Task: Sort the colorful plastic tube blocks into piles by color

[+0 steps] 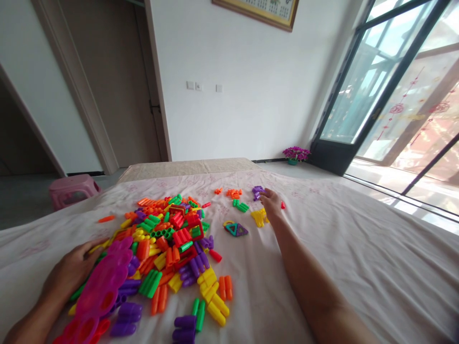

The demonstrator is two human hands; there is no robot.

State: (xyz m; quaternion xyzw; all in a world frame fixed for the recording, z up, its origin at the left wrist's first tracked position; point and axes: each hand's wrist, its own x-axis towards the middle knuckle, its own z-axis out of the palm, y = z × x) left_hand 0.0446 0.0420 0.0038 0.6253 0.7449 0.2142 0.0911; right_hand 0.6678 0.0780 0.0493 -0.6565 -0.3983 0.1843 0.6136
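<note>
A large heap of plastic pieces in red, green, yellow, orange and purple [154, 239] lies on the left half of the cloth. My left hand [73, 267] rests at the heap's left edge, beside a magenta scalloped piece [103, 282]; its fingertips are partly hidden among the pieces. Farther off, my right hand [270, 201] reaches to a small purple cluster [257, 192], its fingers bent together at the cluster's right side. Just below that hand sit yellow pieces [258, 217]. Green pieces [240, 206], orange pieces [234, 193] and teal and purple triangles [235, 229] lie to its left.
A pale patterned cloth [340, 239] covers the surface, with wrinkles on the right. One red piece [283, 205] lies right of my right wrist. Beyond the left edge stands a pink stool [74, 188]. Potted magenta flowers [296, 154] stand by the glass door.
</note>
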